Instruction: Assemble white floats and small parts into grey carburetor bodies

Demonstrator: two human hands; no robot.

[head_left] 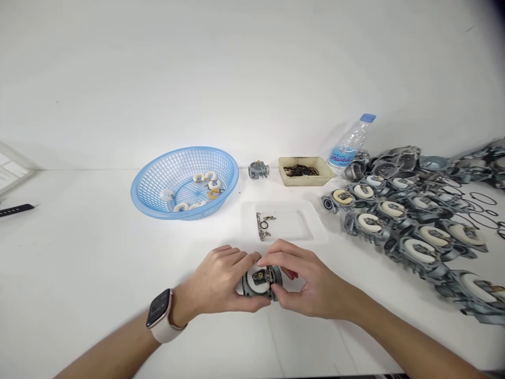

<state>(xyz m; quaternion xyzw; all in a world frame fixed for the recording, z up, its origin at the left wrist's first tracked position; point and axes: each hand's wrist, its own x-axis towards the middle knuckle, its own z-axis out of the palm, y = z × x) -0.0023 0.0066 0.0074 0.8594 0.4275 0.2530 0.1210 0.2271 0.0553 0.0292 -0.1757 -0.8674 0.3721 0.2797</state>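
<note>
A grey metal carburetor body rests on the white table right in front of me, its open round face up. My left hand, with a smartwatch on its wrist, wraps around the carburetor's left side. My right hand grips the right side, its fingertips pinched over the top of the part. Just beyond lies a clear flat tray holding small metal pins and a black O-ring.
A blue plastic basket with several white floats stands at the back left. One lone carburetor, a beige tray of black rings and a water bottle sit behind. Rows of carburetors and loose O-rings fill the right.
</note>
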